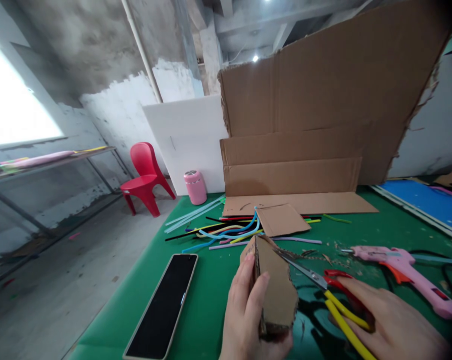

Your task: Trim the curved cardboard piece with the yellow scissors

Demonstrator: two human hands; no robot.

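My left hand grips a small folded piece of brown cardboard, its thumb and fingers wrapped round the sides. The cardboard stands tilted, with a rough, ragged right edge. In my right hand is a pair of scissors with red and yellow handles. Their blades point left, and the tips reach the cardboard's upper right edge. I cannot tell whether the blades have cardboard between them. Just beyond lies a flat cardboard square.
A phone lies on the green table at left. A pink glue gun with a cord rests at right. Coloured pipe cleaners are heaped behind the hands. A pink canister and large cardboard sheets stand at the back.
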